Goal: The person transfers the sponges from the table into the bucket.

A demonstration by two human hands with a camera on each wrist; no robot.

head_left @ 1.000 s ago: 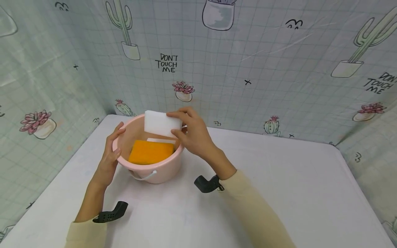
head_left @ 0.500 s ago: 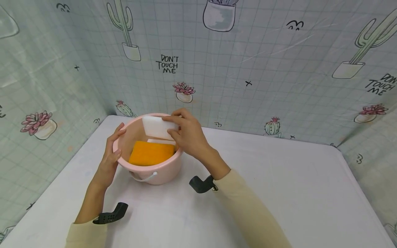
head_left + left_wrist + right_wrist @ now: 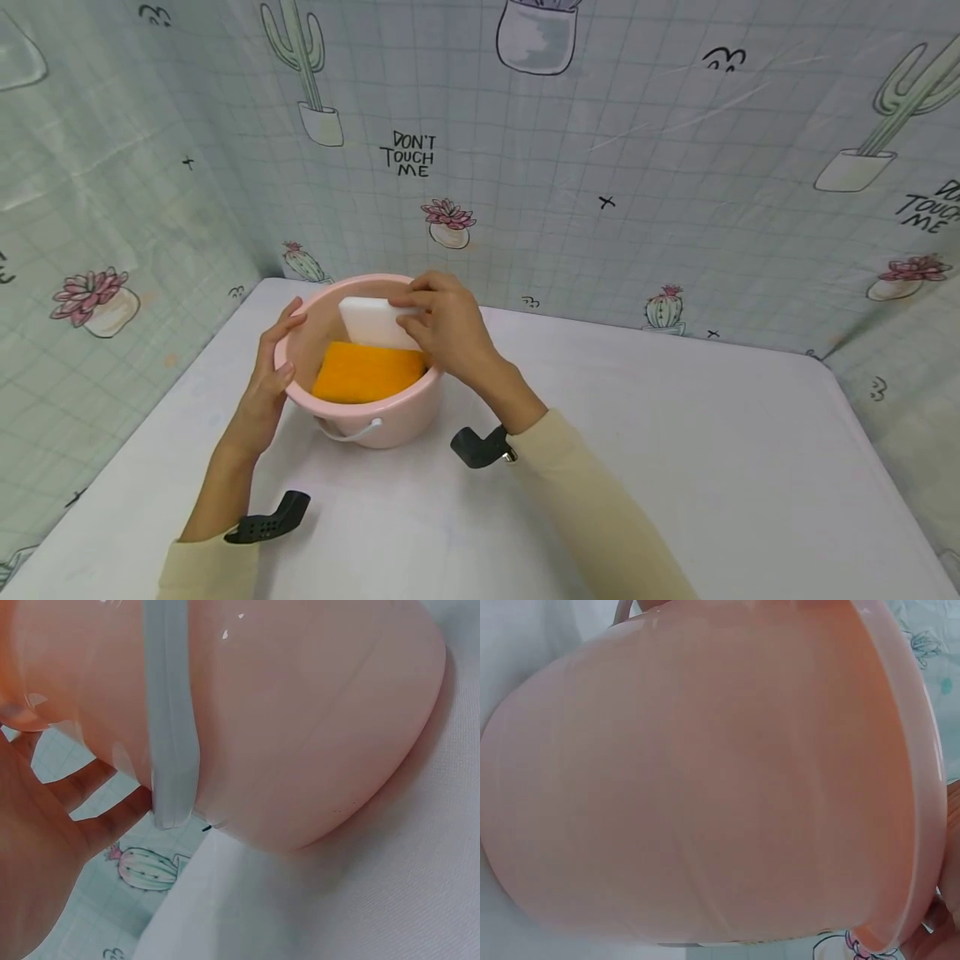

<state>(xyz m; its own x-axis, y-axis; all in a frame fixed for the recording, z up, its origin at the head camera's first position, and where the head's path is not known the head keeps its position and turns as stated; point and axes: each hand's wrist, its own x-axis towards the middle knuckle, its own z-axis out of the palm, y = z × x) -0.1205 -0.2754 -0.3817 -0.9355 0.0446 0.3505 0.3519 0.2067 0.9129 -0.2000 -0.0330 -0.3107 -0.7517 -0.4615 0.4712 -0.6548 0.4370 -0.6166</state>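
Note:
A pink bucket (image 3: 397, 421) stands on the white table, its white handle (image 3: 367, 427) hanging at the front. My left hand (image 3: 264, 383) grips the bucket's left rim, thumb lapping over the edge. Between thumb and fingers, my right hand (image 3: 453, 333) pinches a white sponge (image 3: 367, 321) whose lower part sits inside the bucket, behind an orange sponge (image 3: 367, 372). The left wrist view has the bucket wall and handle (image 3: 172, 712) close up, with my fingers spread along the wall. In the right wrist view the bucket wall (image 3: 690, 772) hides the sponges.
The white tabletop (image 3: 637, 433) stretches to the right of the bucket. A cactus-print curtain (image 3: 600, 125) rises along the back and sides. Each wrist carries a black camera mount (image 3: 480, 447).
My right hand has lowered the white sponge into the bucket, moving slightly left and down. It now covers another white piece seen earlier behind the orange sponge. My left hand stays on the rim.

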